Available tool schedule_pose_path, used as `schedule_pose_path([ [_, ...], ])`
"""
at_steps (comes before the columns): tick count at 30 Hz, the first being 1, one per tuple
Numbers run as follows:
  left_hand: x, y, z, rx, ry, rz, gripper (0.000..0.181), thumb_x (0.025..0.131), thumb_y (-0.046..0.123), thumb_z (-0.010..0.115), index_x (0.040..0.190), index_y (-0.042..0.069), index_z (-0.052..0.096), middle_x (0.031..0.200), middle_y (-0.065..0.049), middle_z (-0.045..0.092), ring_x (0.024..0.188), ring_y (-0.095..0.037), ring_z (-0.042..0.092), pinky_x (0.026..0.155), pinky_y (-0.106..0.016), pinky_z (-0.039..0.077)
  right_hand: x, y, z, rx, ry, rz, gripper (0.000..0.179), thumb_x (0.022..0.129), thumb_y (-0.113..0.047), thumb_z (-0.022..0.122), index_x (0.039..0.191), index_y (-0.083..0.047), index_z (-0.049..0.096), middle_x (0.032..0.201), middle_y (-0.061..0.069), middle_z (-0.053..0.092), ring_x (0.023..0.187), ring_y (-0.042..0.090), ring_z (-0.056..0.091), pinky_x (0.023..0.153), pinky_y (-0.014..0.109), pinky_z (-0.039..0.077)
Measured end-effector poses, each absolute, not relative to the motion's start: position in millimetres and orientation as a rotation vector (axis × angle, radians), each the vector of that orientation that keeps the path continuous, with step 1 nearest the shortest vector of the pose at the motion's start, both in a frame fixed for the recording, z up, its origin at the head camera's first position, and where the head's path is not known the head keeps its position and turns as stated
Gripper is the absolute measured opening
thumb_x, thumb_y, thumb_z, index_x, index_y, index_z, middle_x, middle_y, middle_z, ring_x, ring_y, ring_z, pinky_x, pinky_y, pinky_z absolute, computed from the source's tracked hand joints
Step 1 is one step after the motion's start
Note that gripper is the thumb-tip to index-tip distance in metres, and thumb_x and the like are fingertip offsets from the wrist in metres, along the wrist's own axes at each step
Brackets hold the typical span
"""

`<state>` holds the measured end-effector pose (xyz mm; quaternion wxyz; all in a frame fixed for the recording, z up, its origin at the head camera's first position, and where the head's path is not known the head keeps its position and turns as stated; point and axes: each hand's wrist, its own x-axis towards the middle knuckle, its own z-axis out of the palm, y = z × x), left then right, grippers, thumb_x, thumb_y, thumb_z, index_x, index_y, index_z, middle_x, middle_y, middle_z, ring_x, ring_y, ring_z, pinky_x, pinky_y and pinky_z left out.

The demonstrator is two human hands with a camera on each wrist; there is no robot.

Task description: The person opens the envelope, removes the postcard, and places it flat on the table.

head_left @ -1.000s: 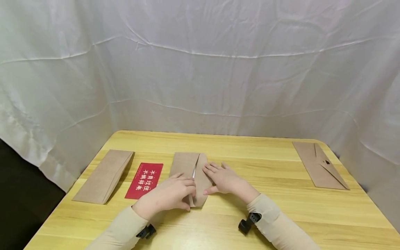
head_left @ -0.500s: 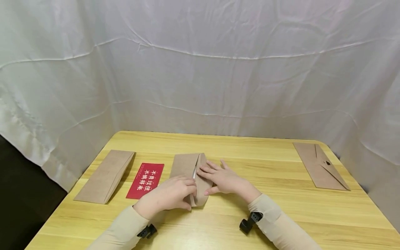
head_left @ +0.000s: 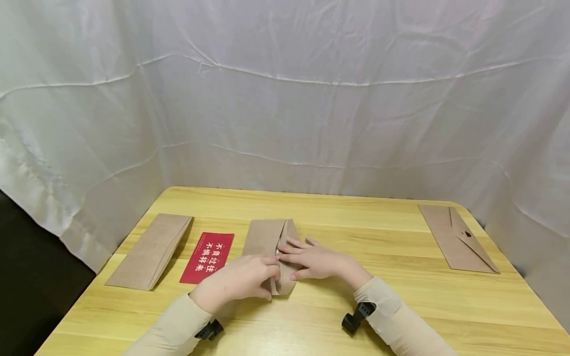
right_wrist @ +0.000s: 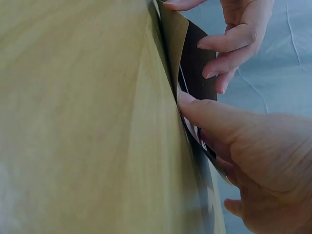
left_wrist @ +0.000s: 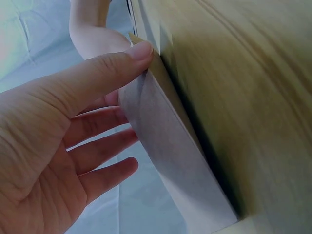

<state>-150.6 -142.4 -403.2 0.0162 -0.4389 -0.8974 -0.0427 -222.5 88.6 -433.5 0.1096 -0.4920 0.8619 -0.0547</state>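
A brown paper envelope (head_left: 261, 236) lies on the table's middle, its flap side on the right and its slit showing a thin pale strip. My left hand (head_left: 240, 278) lies over its near part and holds its near edge, thumb along that edge. In the left wrist view the thumb of my left hand (left_wrist: 58, 112) rests on the envelope's corner (left_wrist: 170, 136), fingers behind it. My right hand (head_left: 318, 259) rests with straight, spread fingers on the flap by the slit. In the right wrist view my right hand (right_wrist: 263, 156) touches the opening's rim with its thumb.
To the left lie a red card (head_left: 207, 257) with white writing and another brown envelope (head_left: 147, 252), slightly gaping. At the far right is a third brown envelope (head_left: 451, 237) with a dark mark. A pale curtain (head_left: 311, 109) stands behind the wooden table (head_left: 356, 207).
My right hand has slid left across the flap, its fingertips now at the slit. The slit has narrowed. My left hand has stayed nearly in place.
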Motion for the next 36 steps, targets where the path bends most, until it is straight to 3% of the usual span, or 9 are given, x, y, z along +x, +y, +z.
schedule_pose_path([
  [11,-150,-142,-405,-1.355,-2.8,-0.118,0.032,0.073,0.038,0.083,0.095,0.021,0.066,0.104,0.009,0.067,0.092,-0.009,0.064,0.084,-0.025,0.054,-218,83,-433,-1.494,2.468,-0.124,0.05,0.101,-0.032,0.047,0.15,-0.021,0.04,0.161,0.001,0.027,0.152,0.03,0.014,0.116,0.066,0.017],
  [22,-150,-142,-407,-1.323,-2.838,-0.105,0.032,0.073,0.04,0.082,0.095,0.023,0.066,0.098,0.013,0.065,0.086,-0.004,0.061,0.08,-0.023,0.053,-225,87,-436,-1.366,2.498,-0.202,0.057,0.099,-0.048,0.048,0.151,-0.028,0.037,0.163,-0.004,0.022,0.153,0.028,0.009,0.117,0.067,0.012],
  [36,-151,-142,-408,-1.338,-2.805,-0.114,0.035,0.072,0.039,0.083,0.096,0.021,0.065,0.1,0.01,0.064,0.084,-0.005,0.06,0.078,-0.022,0.053,-230,92,-437,-1.374,2.531,-0.346,0.057,0.094,-0.047,0.058,0.145,-0.025,0.047,0.158,0.001,0.035,0.151,0.033,0.018,0.116,0.068,0.016],
])
